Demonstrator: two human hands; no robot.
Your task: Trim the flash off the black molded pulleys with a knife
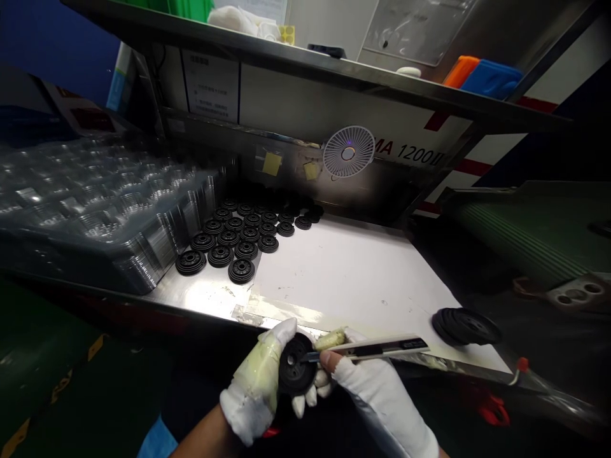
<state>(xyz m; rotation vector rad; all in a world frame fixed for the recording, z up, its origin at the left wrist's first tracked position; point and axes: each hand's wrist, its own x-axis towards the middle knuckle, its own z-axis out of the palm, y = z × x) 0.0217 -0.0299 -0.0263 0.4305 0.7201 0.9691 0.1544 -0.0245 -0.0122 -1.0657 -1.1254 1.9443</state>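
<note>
Head view: round black disc [294, 376]

White fan [348, 152] below metal shelf [286, 59]; blue item [496, 79] atop, right.

1 knife [382, 348], 1 held disc [292, 375], over 15 tabletop discs [228, 238], 2 gloves [258, 376], 1 fan [349, 152]

The metal bench [203, 296] is carrying a stack of clear trays [102, 210] at the left, rows of black discs [228, 238] just beside it, and a white sheet [344, 273], on whose near right corner more discs [470, 326] are resting bunched. Above, a shelf [296, 58] is holding a white bundle [233, 20], a black object [326, 49] and, near its right end, an orange-and-blue item [489, 77].
</note>
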